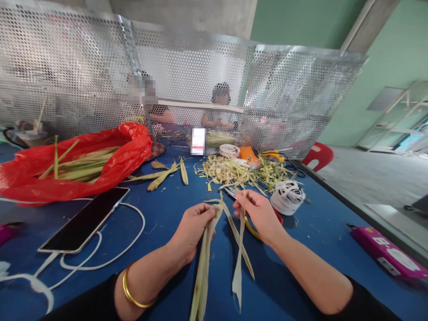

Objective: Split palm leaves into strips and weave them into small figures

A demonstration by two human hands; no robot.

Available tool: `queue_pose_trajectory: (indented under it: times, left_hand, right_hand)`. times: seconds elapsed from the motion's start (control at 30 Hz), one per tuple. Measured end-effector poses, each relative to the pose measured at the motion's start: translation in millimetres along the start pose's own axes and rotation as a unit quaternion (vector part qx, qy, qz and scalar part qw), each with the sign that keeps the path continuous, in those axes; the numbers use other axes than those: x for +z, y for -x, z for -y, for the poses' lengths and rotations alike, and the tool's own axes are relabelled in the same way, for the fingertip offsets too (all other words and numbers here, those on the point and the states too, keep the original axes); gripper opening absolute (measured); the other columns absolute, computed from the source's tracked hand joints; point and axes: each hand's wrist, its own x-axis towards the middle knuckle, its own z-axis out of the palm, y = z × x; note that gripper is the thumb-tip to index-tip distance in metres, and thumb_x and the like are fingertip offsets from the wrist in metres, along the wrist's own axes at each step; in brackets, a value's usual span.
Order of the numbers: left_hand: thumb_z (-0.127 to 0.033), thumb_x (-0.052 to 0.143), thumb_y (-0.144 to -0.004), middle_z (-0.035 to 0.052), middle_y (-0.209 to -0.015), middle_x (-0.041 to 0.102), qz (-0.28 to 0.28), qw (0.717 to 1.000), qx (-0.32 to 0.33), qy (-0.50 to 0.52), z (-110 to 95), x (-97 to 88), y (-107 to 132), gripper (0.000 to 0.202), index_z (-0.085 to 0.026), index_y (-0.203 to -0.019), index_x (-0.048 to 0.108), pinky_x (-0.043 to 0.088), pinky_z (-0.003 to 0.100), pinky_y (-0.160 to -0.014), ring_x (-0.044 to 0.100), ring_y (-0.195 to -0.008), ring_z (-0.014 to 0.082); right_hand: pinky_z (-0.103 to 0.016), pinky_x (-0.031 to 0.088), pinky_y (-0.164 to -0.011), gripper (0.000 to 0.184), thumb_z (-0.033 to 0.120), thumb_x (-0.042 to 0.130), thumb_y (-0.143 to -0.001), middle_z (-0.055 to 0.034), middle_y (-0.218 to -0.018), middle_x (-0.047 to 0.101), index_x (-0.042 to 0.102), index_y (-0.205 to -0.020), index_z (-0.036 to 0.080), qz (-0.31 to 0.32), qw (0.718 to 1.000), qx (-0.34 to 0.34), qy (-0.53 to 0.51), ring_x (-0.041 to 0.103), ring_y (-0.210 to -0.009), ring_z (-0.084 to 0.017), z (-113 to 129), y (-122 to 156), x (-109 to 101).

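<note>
My left hand [197,223] pinches the top of several pale corn husk strips [203,272], which hang down toward me. To its right, my right hand [256,211] holds a single thin husk strip [238,272] between thumb and fingers, its loose end dangling over the table. Another narrow husk strip [245,254] slants down between the two hands from the top of the bundle. Partly hidden beneath my right hand are scissors with a yellow and red handle [252,228]. A roll of white string [287,197] stands just beyond that hand.
On the left lie a red plastic bag [133,138] with long husks and a phone [85,220] with a white cable. Trimmed husk scraps [230,171] are heaped behind my hands. A purple pouch [388,252] rests at right. Two people sit behind the perforated metal screen [187,62].
</note>
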Motion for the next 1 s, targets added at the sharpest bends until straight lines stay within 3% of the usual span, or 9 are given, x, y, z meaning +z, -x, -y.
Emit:
queue_pose_trajectory:
  times: [0.07, 0.13, 0.2, 0.23, 0.3, 0.4, 0.6, 0.77, 1.0]
  left_hand:
    - [-0.041, 0.070, -0.067, -0.0051, -0.049, 0.049, -0.004, 1.000, 0.013, 0.008, 1, -1.5, -1, 0.029, -0.017, -0.067, 0.054, 0.037, 0.019, -0.043, 0.046, -0.042, 0.0080]
    - [-0.039, 0.072, -0.065, -0.0033, -0.053, 0.053, -0.013, 0.999, 0.040, 0.015, 0, -3.3, -2, 0.028, -0.016, -0.066, 0.056, 0.037, 0.018, -0.046, 0.047, -0.046, 0.0072]
    - [-0.039, 0.073, -0.064, -0.0025, -0.055, 0.054, -0.024, 0.997, 0.061, 0.029, -1, -4.4, -2, 0.029, -0.015, -0.066, 0.058, 0.035, 0.017, -0.046, 0.046, -0.048, 0.0067]
    - [-0.039, 0.074, -0.064, -0.0025, -0.055, 0.054, -0.028, 0.996, 0.069, 0.043, -2, -4.4, -2, 0.029, -0.015, -0.067, 0.059, 0.034, 0.017, -0.046, 0.045, -0.048, 0.0065]
    - [-0.040, 0.074, -0.064, -0.0034, -0.055, 0.052, -0.028, 0.992, 0.091, 0.080, -4, -3.5, 0, 0.030, -0.014, -0.067, 0.059, 0.033, 0.016, -0.045, 0.042, -0.047, 0.0055]
    - [-0.039, 0.075, -0.065, -0.0053, -0.053, 0.049, -0.022, 0.984, 0.125, 0.121, -5, -1.0, 3, 0.030, -0.014, -0.066, 0.057, 0.032, 0.016, -0.044, 0.038, -0.046, 0.0039]
    - [-0.041, 0.071, -0.070, -0.0042, -0.054, 0.052, 0.042, 0.990, 0.089, 0.104, -5, 1.9, 9, 0.029, -0.016, -0.073, 0.057, 0.038, 0.019, -0.043, 0.045, -0.043, 0.0073]
    - [-0.038, 0.073, -0.068, 0.0026, -0.066, 0.063, 0.092, 0.994, 0.039, 0.034, -8, 2.4, 12, 0.029, -0.015, -0.076, 0.059, 0.048, 0.026, -0.058, 0.061, -0.058, 0.0152]
    - [-0.033, 0.073, -0.067, 0.0054, -0.069, 0.066, 0.098, 0.994, 0.022, 0.037, -8, 0.7, 7, 0.024, -0.012, -0.075, 0.063, 0.050, 0.031, -0.068, 0.063, -0.063, 0.0171]
  right_hand:
    - [-0.040, 0.048, -0.083, 0.045, 0.047, 0.066, -0.073, -0.0097, -0.099, 0.065, 0.056, -0.106, 0.018, -0.068, 0.992, -0.080, 0.066, 0.063, -0.089, -0.023, -5, -5, -4]
    - [-0.046, 0.039, -0.096, 0.055, 0.042, 0.069, -0.071, -0.0143, -0.121, 0.056, 0.052, -0.118, 0.019, -0.138, 0.957, -0.188, 0.171, 0.051, -0.114, -0.029, -2, -2, -7]
    - [-0.045, 0.038, -0.096, 0.045, 0.039, 0.065, -0.076, -0.0136, -0.120, 0.056, 0.055, -0.115, 0.020, -0.134, 0.927, -0.256, 0.241, 0.049, -0.114, -0.029, 4, 8, -5]
    - [-0.042, 0.042, -0.090, 0.032, 0.038, 0.062, -0.079, -0.0111, -0.108, 0.061, 0.059, -0.106, 0.020, -0.087, 0.931, -0.255, 0.247, 0.055, -0.103, -0.026, 7, 15, -2]
    - [-0.031, 0.048, -0.067, 0.021, 0.040, 0.057, -0.083, -0.0036, -0.074, 0.062, 0.061, -0.085, 0.020, 0.056, 0.962, -0.156, 0.215, 0.058, -0.071, -0.018, 10, 30, 7]
    - [-0.023, 0.042, -0.052, 0.021, 0.038, 0.065, -0.077, 0.0017, -0.063, 0.056, 0.059, -0.078, 0.019, 0.181, 0.972, -0.035, 0.143, 0.052, -0.057, -0.012, 7, 48, 24]
    - [-0.023, 0.044, -0.052, 0.023, 0.036, 0.063, -0.074, 0.0030, -0.056, 0.056, 0.054, -0.066, 0.017, 0.180, 0.982, 0.058, -0.007, 0.054, -0.051, -0.011, 5, 47, 33]
    - [-0.023, 0.043, -0.052, 0.019, 0.033, 0.062, -0.073, 0.0035, -0.056, 0.056, 0.055, -0.067, 0.017, 0.116, 0.992, 0.044, -0.031, 0.051, -0.050, -0.009, 12, 37, 23]
    - [-0.023, 0.037, -0.052, 0.023, 0.034, 0.060, -0.075, 0.0050, -0.053, 0.047, 0.053, -0.061, 0.017, 0.080, 0.997, 0.000, -0.003, 0.043, -0.052, -0.009, 9, 30, 16]
